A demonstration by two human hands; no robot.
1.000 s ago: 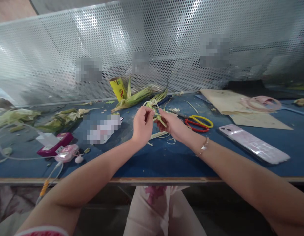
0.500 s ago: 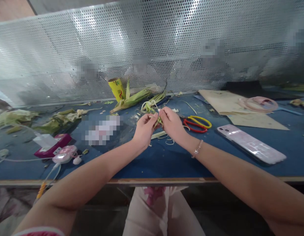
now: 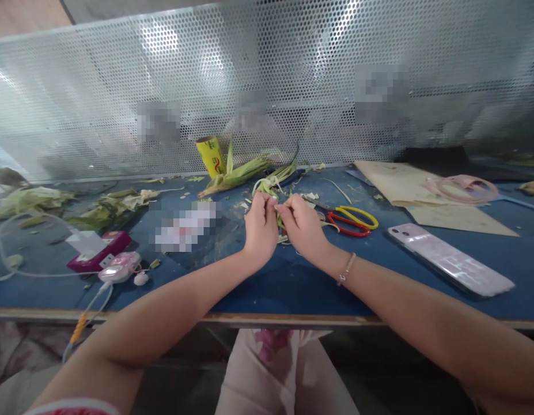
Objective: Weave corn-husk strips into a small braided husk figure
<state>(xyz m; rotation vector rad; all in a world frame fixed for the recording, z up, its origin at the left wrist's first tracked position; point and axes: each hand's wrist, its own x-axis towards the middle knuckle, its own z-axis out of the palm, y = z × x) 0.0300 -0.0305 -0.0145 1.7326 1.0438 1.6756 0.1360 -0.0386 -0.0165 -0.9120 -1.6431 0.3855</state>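
My left hand (image 3: 261, 223) and my right hand (image 3: 304, 223) are closed in pinches, their fingertips meeting above the blue table (image 3: 232, 288). Pale green corn husk (image 3: 283, 231) shows in the gap beneath my fingers, most of it hidden by them. Just beyond my knuckles lies a bunch of husk strips (image 3: 269, 183). Larger green corn husks (image 3: 238, 174) rest farther back, beside a yellow cardboard tube (image 3: 210, 157). To the right of my right hand are scissors (image 3: 351, 221) with one red and one yellow handle loop.
A phone in a pinkish case (image 3: 450, 259) lies at right, near brown cardboard (image 3: 457, 218) and a roll of pink tape (image 3: 463, 189). At left are a purple power strip (image 3: 100, 252), white cables and husk piles (image 3: 111, 208). A perforated metal panel (image 3: 292, 75) stands behind.
My hands have turned so the knuckles point up and the fingertips are closer together. Less of the husk between them shows. The whole view has shifted slightly.
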